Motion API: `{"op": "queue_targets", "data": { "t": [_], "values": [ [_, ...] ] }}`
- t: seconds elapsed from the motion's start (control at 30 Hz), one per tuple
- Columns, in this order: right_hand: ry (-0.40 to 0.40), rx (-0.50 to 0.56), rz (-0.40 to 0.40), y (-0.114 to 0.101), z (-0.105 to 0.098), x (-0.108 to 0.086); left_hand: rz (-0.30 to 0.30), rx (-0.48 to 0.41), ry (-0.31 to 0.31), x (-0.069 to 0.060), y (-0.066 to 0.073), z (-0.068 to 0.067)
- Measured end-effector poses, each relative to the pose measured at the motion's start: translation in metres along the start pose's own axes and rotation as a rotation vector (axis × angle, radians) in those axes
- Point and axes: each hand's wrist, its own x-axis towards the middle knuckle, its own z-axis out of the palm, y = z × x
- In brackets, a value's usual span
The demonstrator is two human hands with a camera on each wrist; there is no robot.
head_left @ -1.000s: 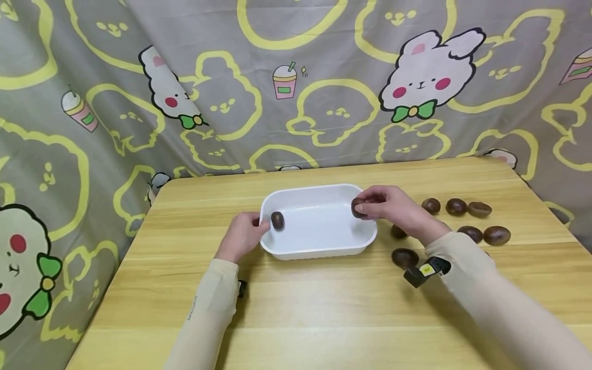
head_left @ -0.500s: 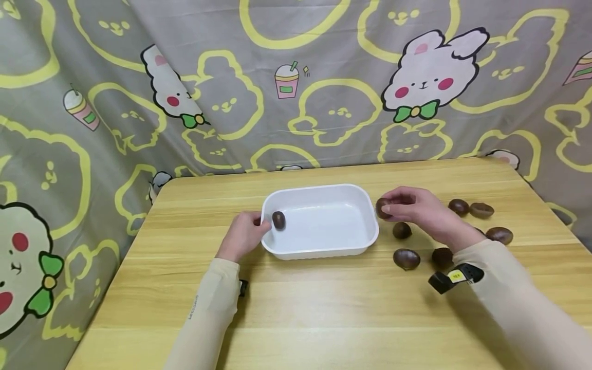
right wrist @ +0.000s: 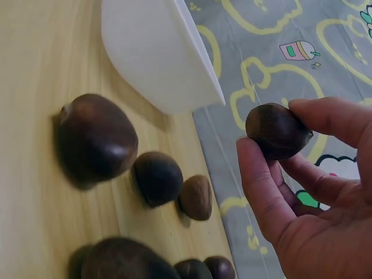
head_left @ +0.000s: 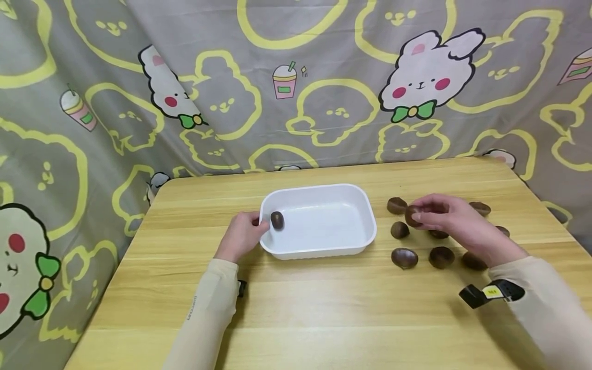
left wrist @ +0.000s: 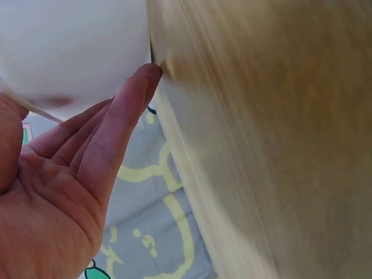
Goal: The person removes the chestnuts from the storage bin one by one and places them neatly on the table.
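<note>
A white oval-cornered tray (head_left: pixel 319 252) stands on the wooden table, with one dark brown chestnut (head_left: pixel 277 220) inside near its left end. My left hand (head_left: pixel 242 234) holds the tray's left rim; in the left wrist view its fingers (left wrist: pixel 116 125) lie along the tray's outside. My right hand (head_left: pixel 448 218) is to the right of the tray, above the table. It pinches a chestnut (right wrist: pixel 278 131) between thumb and fingers. Several more chestnuts lie below and around that hand, such as one at the tray's side (head_left: pixel 396 205) and one nearer me (head_left: pixel 404 258). The hand hides some of them.
The wooden table (head_left: pixel 324 318) has a patterned grey curtain (head_left: pixel 333 133) hanging behind it and along its left side. More loose chestnuts, among them one at the far right (head_left: pixel 479 208), are grouped right of the tray. Each wrist wears a black strap device.
My right hand has moved right, carrying its chestnut from over the tray's right end to above the loose chestnuts. A chestnut beside the tray has come into sight. The left hand stays put.
</note>
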Motion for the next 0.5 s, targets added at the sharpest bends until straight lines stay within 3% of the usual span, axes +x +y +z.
{"op": "queue_targets", "data": {
  "t": [0.3,0.5],
  "values": [
    [0.087,-0.085,-0.057,0.019,-0.021,-0.025,0.004,0.014,0.009,0.001,-0.002,0.002],
    [0.139,-0.157,-0.023,0.032,-0.038,-0.046,0.017,0.011,0.011,0.001,-0.001,0.003]
  ]
}}
